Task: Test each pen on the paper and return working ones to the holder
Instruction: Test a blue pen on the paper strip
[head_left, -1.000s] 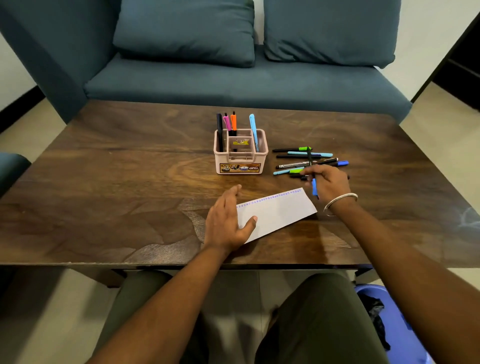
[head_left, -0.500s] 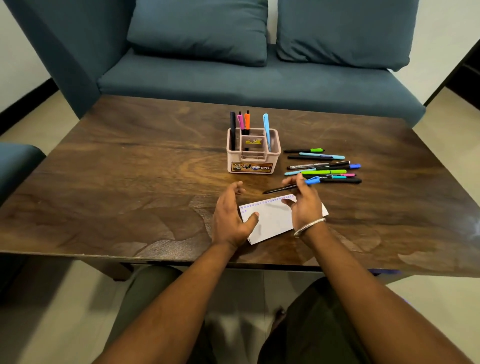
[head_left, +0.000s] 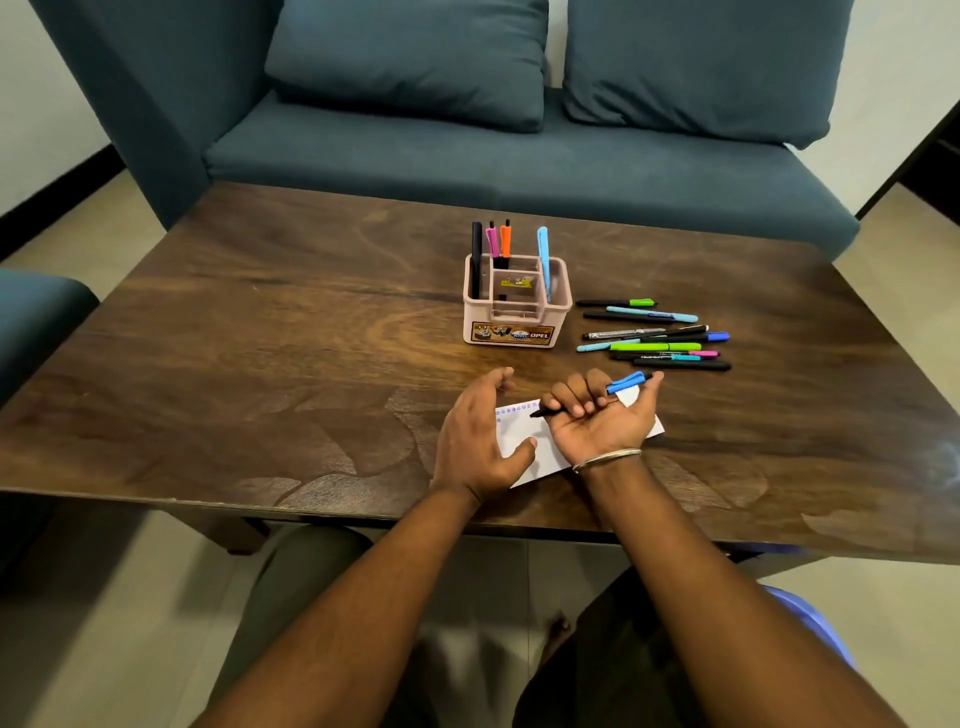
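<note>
Looks maybe a third done: 4 pens stand in the holder (head_left: 517, 306), and roughly 8 wait in the pile (head_left: 655, 336) just right of it, hard to count exactly. The right hand (head_left: 602, 415) has its fingers curled round 1 blue-capped pen (head_left: 592, 397), tip over the paper (head_left: 524, 441). The left hand (head_left: 480, 436) lies spread, pinning the 1 sheet to the desk (head_left: 260, 364).

One pink pen holder (head_left: 517, 332) stands at the table's centre, with four pens upright in it: black (head_left: 476, 260), pink (head_left: 491, 241), orange (head_left: 505, 240) and light blue (head_left: 543, 257). At its three o'clock lies a loose pile of pens (head_left: 654, 335), roughly nine, overlapping too much for a sure count. One blue-capped pen (head_left: 621, 385) and one sheet of paper (head_left: 524, 436) lie at six o'clock.
</note>
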